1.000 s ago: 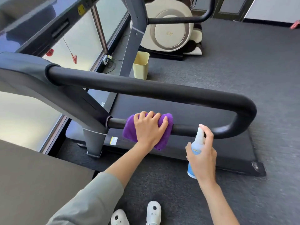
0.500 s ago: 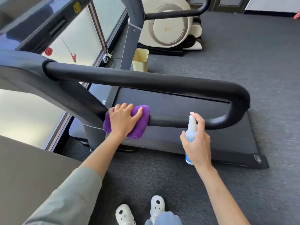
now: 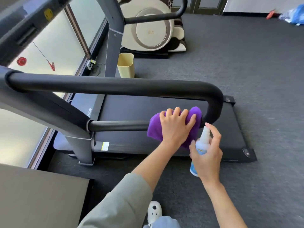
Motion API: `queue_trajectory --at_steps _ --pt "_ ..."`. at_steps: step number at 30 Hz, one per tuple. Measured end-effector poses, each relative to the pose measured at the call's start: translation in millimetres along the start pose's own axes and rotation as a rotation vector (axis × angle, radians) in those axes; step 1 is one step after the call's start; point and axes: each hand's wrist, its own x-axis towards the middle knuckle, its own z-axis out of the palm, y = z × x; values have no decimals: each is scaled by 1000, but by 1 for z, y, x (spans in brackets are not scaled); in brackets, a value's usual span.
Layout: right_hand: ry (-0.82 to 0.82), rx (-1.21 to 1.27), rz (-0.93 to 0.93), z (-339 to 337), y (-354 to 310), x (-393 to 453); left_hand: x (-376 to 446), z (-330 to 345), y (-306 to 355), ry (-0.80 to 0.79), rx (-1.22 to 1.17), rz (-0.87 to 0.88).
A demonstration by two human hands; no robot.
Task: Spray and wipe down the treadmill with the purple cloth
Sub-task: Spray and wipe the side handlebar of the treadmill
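The treadmill has a black looped handrail [image 3: 115,85] over its dark belt deck [image 3: 230,129]. My left hand [image 3: 176,125] holds the purple cloth [image 3: 153,127] wrapped over the lower rail bar [image 3: 118,125], close to the rail's right-hand bend. The fingers curl over the cloth and bar. My right hand [image 3: 208,155] grips a white spray bottle [image 3: 203,142] with a blue label just below and right of the cloth. Its index finger arches over the nozzle, which points toward the bend.
A pale yellow bin [image 3: 125,65] stands on the grey carpet beyond the treadmill, next to a cream massage chair [image 3: 148,30]. Windows run along the left. A grey surface [image 3: 37,199] fills the lower left corner. My white shoe [image 3: 153,211] is near the bottom edge.
My left hand slid the cloth left to the rail's post end, then back right along the lower bar to the bend. My right hand kept the bottle beside it.
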Motion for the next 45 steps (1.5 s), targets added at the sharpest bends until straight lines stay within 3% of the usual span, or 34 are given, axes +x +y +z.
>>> queue_trajectory --at_steps 5,11,14,17,21,25,28,32,38,42,45 --pt "-22 31 10 2 -5 7 -7 -14 -57 -97 91 125" --pt "-20 52 -9 6 0 5 -26 -33 -139 8 64 12" --pt "-10 53 7 3 7 2 -21 -28 -121 34 64 -83" --pt "-1 49 8 0 11 -2 -14 -21 -91 37 82 -53" --pt "9 48 34 -5 17 -3 6 -13 -37 -89 73 -27" --pt "31 55 44 -15 17 -3 27 -2 24 -162 -175 -31" --pt "36 58 23 -17 15 -5 13 0 18 -57 -238 10" --pt "20 54 -6 -19 18 -1 -7 -8 -25 -43 8 167" --pt "22 61 15 -22 25 0 -11 -25 -99 -28 94 -52" --pt "4 61 19 -19 31 1 -5 -21 -79 -34 104 -133" --pt "17 45 4 -16 33 5 -4 -19 -69 -51 66 -63"
